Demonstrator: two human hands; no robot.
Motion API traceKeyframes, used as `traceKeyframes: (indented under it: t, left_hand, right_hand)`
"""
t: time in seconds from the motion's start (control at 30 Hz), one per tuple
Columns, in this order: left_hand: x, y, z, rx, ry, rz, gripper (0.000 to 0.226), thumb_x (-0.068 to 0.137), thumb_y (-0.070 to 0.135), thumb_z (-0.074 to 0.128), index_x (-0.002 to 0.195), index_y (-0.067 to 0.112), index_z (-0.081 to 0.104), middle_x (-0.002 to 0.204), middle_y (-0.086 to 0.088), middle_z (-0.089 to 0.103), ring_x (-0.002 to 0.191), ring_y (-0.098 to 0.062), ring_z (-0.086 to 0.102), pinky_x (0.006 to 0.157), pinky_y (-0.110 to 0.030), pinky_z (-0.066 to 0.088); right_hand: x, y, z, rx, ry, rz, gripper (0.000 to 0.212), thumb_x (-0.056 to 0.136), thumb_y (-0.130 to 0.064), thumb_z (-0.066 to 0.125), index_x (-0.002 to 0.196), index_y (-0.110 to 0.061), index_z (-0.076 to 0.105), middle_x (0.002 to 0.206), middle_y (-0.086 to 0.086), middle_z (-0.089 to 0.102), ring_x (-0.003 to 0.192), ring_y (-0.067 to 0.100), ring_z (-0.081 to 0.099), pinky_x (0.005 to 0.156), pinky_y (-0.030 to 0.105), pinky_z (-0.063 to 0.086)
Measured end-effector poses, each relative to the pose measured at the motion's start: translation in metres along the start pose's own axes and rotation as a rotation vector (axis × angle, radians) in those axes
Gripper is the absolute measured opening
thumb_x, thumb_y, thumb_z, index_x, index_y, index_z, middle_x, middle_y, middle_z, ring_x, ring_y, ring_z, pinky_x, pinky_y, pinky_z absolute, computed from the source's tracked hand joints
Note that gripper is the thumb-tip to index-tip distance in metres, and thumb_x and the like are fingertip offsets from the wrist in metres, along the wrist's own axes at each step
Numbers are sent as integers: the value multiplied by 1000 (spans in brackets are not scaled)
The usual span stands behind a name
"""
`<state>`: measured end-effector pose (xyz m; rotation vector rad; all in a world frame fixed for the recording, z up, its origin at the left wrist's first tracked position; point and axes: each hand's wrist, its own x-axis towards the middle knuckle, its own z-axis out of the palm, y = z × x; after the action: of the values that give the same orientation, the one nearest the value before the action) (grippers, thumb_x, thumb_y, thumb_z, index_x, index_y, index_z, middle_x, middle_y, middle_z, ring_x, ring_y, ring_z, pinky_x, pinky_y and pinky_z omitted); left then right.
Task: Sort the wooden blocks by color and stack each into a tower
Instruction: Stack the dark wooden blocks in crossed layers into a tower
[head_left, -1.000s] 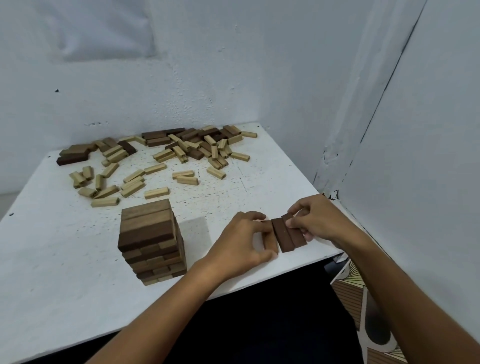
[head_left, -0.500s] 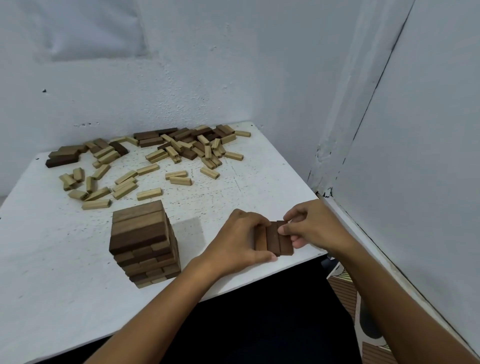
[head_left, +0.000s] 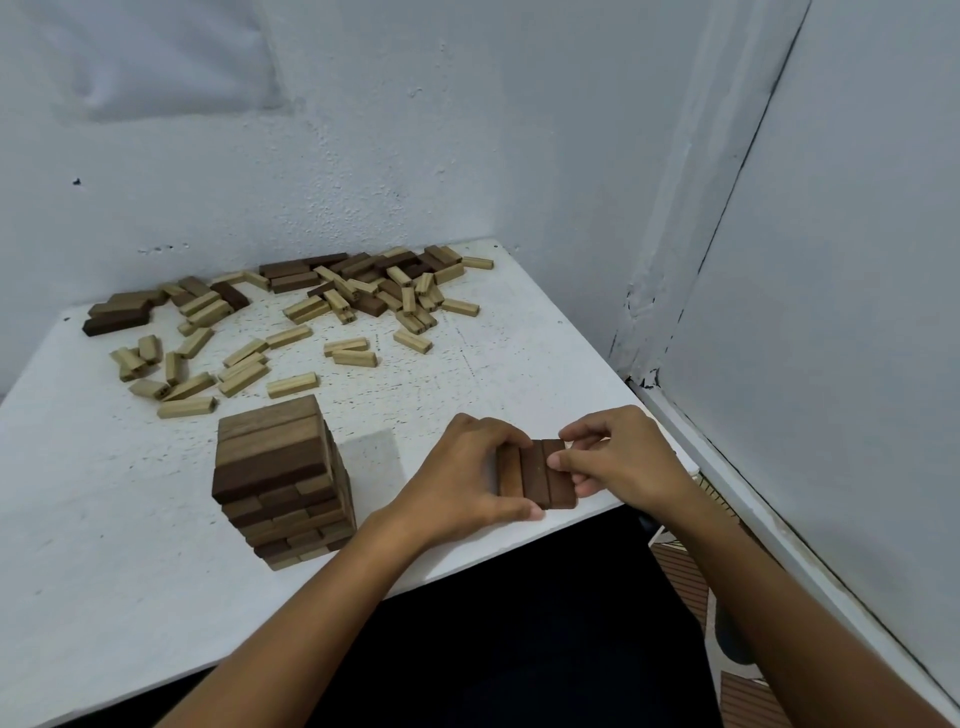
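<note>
- A scatter of loose blocks (head_left: 291, 332), pale and dark mixed, is seen across the far left and middle of the counter (head_left: 93, 561), well apart from both hands.
- The dark tower (head_left: 283, 478) stands on the near-left part of the counter, its top layer laid with the long axis running left to right; lighter pieces show among its lower layers.
- The left hand (head_left: 462, 480) is placed just right of the tower, fingers curled over the left edge of a row of three dark blocks (head_left: 537, 475), the thumb pressed at the near end.
- The three blocks lie flat on the counter, side by side and touching, their long axes pointing away from the person, close to the near edge.
- The right hand (head_left: 613, 457) is closed on the right edge of the same row, thumb and fingers pinching the outermost piece.
- The row is thus squeezed between both hands. The tower lies to the left of it, nearer the left hand.
- As a judgement: the row would have to be carried leftward, and its long axis is already set crosswise to the tower's top layer.
</note>
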<state>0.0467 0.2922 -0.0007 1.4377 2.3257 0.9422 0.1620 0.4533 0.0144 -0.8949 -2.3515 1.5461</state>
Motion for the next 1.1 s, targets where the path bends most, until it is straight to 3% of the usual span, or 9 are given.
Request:
traceKeyframes:
  t: [0.43, 0.6, 0.7, 0.83, 1.0, 1.1]
  left_hand:
    - [0, 1, -1, -18, -18, -34, 71, 62, 39, 90, 124, 26, 59, 110, 18, 52, 115, -9, 41, 87, -11, 33]
    - [-3, -4, 0, -60, -36, -66, 91, 60, 44, 89, 138, 34, 42, 126, 15, 49, 122, -3, 36, 94, -19, 35]
    - [-5, -6, 2, -102, -37, -84, 104, 60, 43, 89, 143, 40, 26, 130, 19, 49, 127, -2, 34, 98, -24, 35]
    - [-5, -7, 3, -102, -46, -87, 106, 63, 41, 88, 143, 43, 19, 123, 29, 46, 130, -4, 32, 103, -29, 33]
    - [-4, -9, 5, -84, -19, -78, 108, 63, 42, 87, 145, 42, 16, 129, 28, 49, 132, -6, 31, 103, -28, 20]
    - [-4, -8, 5, -85, -7, -70, 109, 63, 41, 88, 146, 38, 18, 129, 27, 50, 132, -4, 31, 100, -25, 16]
  right_hand:
    - [2, 0, 1, -26, -1, -14, 32, 75, -7, 82, 104, -2, 70, 75, 11, 68, 50, 12, 66, 50, 18, 51]
    - [1, 3, -6, -229, 57, -180, 29, 76, -27, 80, 102, -32, 69, 92, -12, 68, 72, 2, 58, 69, 20, 42]
    - [-1, 4, -17, -295, -141, -242, 47, 76, -27, 81, 117, -40, 59, 111, -25, 58, 90, -15, 53, 78, 18, 37]
    - [1, 14, -22, -431, -292, -231, 76, 62, -51, 80, 128, -51, 43, 132, -21, 43, 119, -1, 40, 102, 26, 35]
    - [4, 17, -20, -426, -300, -299, 90, 60, -45, 89, 135, -47, 40, 126, -35, 37, 113, -26, 31, 91, 1, 24]
    - [4, 18, -16, -401, -294, -332, 89, 62, -34, 91, 133, -46, 40, 123, -43, 40, 121, -21, 33, 95, 5, 26]
